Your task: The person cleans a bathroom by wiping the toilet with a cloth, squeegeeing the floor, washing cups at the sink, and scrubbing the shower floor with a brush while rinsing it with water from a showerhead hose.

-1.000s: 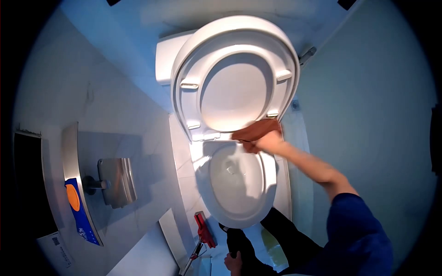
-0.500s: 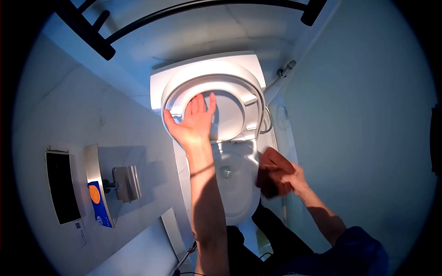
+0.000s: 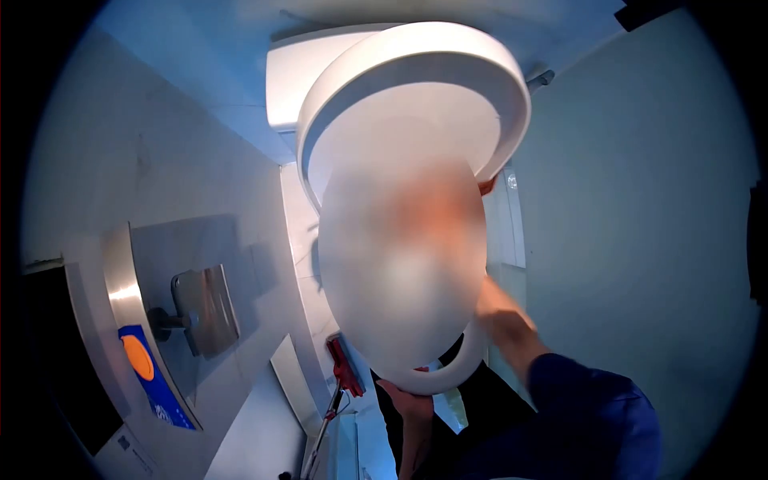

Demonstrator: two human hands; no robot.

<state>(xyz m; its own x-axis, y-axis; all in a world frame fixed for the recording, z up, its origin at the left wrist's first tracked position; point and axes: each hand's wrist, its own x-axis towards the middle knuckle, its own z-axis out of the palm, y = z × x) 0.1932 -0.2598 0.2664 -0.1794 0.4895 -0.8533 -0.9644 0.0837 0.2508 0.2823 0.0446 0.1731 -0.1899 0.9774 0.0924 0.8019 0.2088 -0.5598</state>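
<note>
While one left hand [image 3: 410,402] grips one seat [image 3: 469,357] | one right hand [image 3: 438,210] blurred, grip unclear

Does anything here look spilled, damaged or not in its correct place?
No spill or damage stands out. One odd thing: an oval blur covers most of the toilet seat, smearing the right hand and leaving only an edge of the brown cloth clear, so I cannot judge there.
</note>
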